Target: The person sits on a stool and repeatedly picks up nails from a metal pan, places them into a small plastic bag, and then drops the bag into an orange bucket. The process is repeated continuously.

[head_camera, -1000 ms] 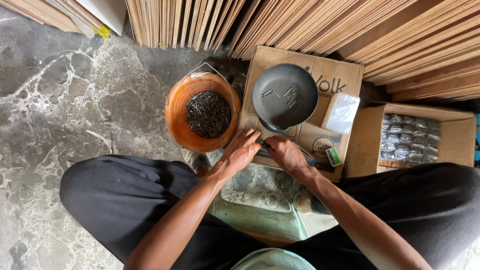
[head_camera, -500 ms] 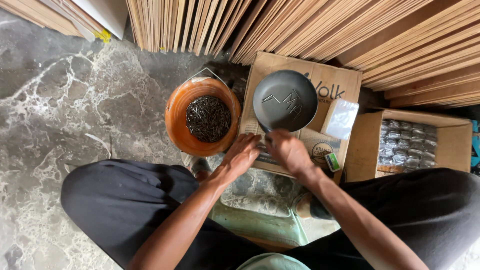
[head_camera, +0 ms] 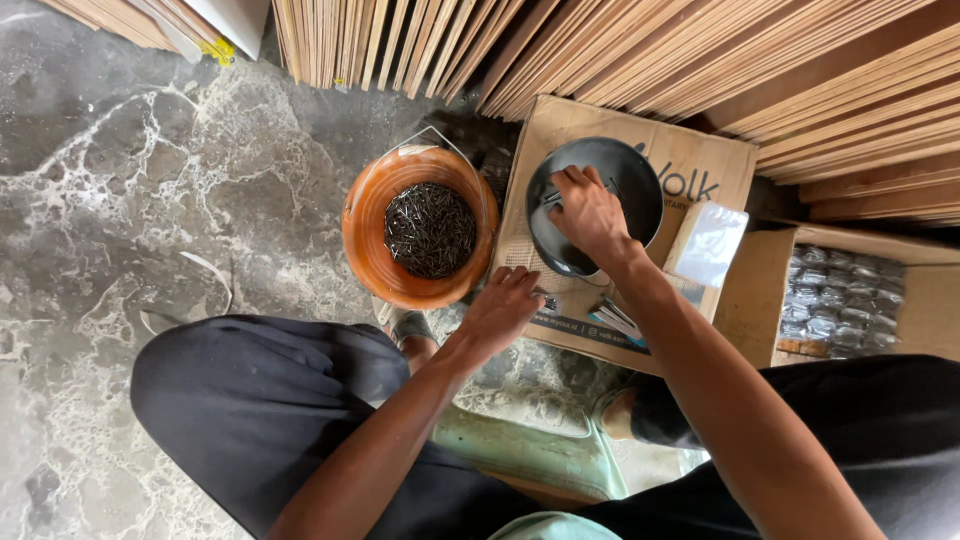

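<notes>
Our right hand (head_camera: 590, 212) is over the dark pan (head_camera: 640, 185), fingers curled down onto the nails (head_camera: 552, 196) lying in it; we cannot tell whether they pinch any or only touch them. Our left hand (head_camera: 503, 306) rests on the near edge of the flat carton (head_camera: 700, 165), fingers bent and loose, closed on nothing we can make out. Just left of the carton stands the orange bucket (head_camera: 368, 225), heaped with dark nails. A clear packet (head_camera: 710, 243) lies to the right of the pan, and an open box (head_camera: 935, 300) of filled packets stands beyond it.

To do this well, we judge it best to keep the left hand pressing the carton so the pan does not slide, and to work the right fingertips low and flat in the pan, so the thin nails stay gathered and none spill over the rim.
</notes>
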